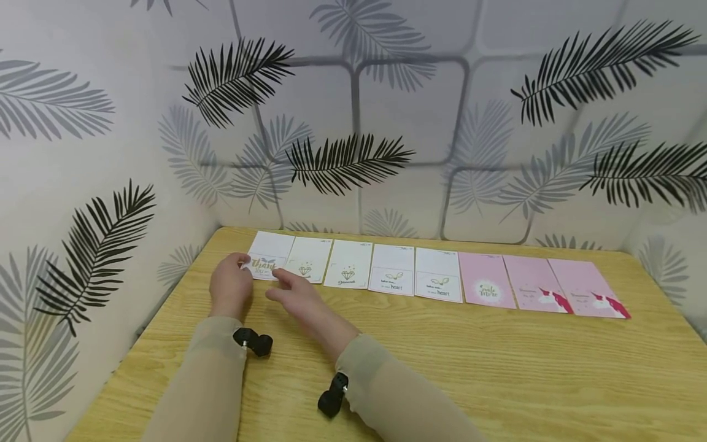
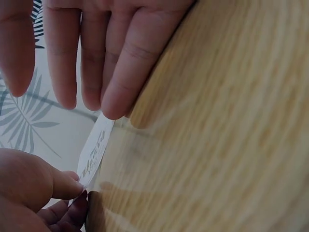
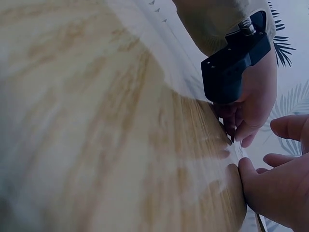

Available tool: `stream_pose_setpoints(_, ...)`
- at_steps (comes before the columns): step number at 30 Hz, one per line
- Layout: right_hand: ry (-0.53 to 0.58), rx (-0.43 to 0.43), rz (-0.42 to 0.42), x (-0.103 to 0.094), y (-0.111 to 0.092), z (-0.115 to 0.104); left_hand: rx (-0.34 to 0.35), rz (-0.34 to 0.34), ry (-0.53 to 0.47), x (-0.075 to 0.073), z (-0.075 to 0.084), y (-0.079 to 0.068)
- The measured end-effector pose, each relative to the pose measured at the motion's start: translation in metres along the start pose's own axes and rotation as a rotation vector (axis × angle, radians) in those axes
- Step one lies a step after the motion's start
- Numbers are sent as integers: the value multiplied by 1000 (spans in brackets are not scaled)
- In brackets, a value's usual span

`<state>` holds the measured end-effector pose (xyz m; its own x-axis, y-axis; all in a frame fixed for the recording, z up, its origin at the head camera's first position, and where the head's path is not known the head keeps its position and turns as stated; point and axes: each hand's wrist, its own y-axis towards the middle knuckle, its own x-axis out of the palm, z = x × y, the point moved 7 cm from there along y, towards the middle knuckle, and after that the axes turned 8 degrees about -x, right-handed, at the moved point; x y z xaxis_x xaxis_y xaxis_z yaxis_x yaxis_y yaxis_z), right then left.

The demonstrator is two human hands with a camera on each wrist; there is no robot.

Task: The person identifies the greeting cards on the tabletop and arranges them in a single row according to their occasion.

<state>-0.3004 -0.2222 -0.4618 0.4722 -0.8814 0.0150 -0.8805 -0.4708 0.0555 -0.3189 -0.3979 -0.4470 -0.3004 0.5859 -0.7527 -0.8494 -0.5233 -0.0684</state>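
Note:
At the left end of a row lies a white card (image 1: 270, 241) with gold "Thank you" lettering. My left hand (image 1: 231, 285) is at its left edge; in the left wrist view that hand's thumb and curled fingers pinch the card (image 2: 96, 150) at the edge. From the other side my right hand (image 1: 304, 302) reaches in, its fingertips right at the card's near right corner. Straight fingers of the right hand (image 2: 118, 53) show at the top of the left wrist view. Beside this card is a cream diamond card (image 1: 312, 253), partly overlapped by the right fingertips.
Rightward along the wooden table (image 1: 442, 368) the row runs on: another diamond card (image 1: 349, 258), two white heart cards (image 1: 393, 261) (image 1: 439, 270), a pink "Smile More" card (image 1: 483, 270) and two pink unicorn cards (image 1: 533, 276) (image 1: 580, 279). A feather-patterned wall (image 1: 409, 202) stands behind.

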Motion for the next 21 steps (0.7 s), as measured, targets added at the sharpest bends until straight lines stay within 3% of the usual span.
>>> stream_pose_setpoints(8, 2, -2, -8, 1, 1, 1, 29, 83, 98, -3, 1, 0)
stream_pose_setpoints(21, -4, -11, -14, -1, -1, 2, 66, 78, 161, 6, 7, -6)
